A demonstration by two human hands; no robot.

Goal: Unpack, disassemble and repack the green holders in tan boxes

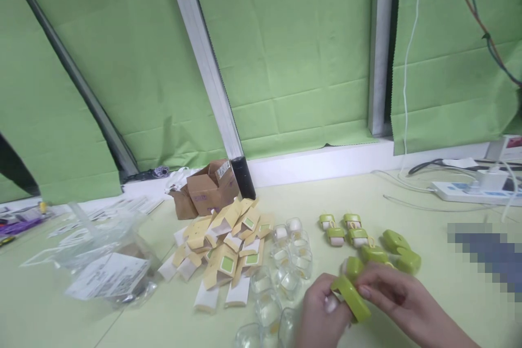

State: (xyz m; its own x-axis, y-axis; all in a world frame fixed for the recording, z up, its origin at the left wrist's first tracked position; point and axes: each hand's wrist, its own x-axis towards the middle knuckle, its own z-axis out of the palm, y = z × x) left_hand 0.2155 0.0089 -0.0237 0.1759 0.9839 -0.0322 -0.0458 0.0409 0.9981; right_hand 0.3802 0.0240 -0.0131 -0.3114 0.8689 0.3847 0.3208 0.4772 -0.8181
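My left hand [320, 319], low in the view right of centre, is closed around a green plastic cover [353, 300], with a whitish rounded piece [331, 303] between its fingers. Whether that piece is joined to the cover I cannot tell. On the cover's right side, my right hand [393, 294] has thumb and fingers pinched at the edge. Just beyond my hands lie more green covers [395, 240]. Several small green-and-pale-pink pieces [336, 236] with loops stand in pairs behind them. Clear plastic cups or cases [289, 280] are clustered to the left of my left hand.
Opened small yellow cartons [222, 266] form a pile left of the clear cases. Behind them is a brown cardboard box [212, 187]. A clear plastic bag [101, 261] with a printed sheet lies further left. Cables and a white power strip [452, 190] are at back right.
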